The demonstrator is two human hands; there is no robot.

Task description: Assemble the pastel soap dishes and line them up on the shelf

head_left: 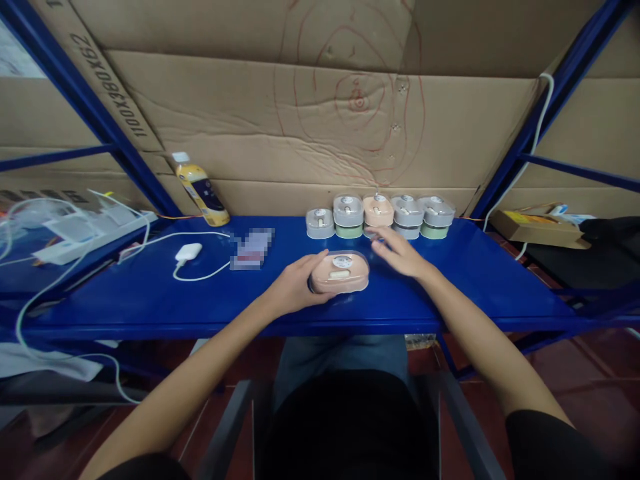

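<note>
My left hand [300, 283] grips the left side of a peach-coloured box with a clear lid [341, 273], fingers behind it and thumb in front. A round white label and a pale oblong piece show on its top. My right hand [397, 251] is apart from that box, fingers stretched toward the row behind and holding nothing that I can see. Nearest to its fingertips is a peach box [379, 209] in the row. Beside that one are stacked boxes, a grey over green pair [349, 213], a grey pair [408, 215], another grey over green pair [437, 215], and a single grey box [320, 223].
On the blue table [280, 313] lie a phone-like blurred item [253, 249] and a white charger [189, 252] with its cable. A yellow drink bottle [203, 193] stands at the back left. Cardboard [225, 113] backs the table, between blue metal posts [555, 87].
</note>
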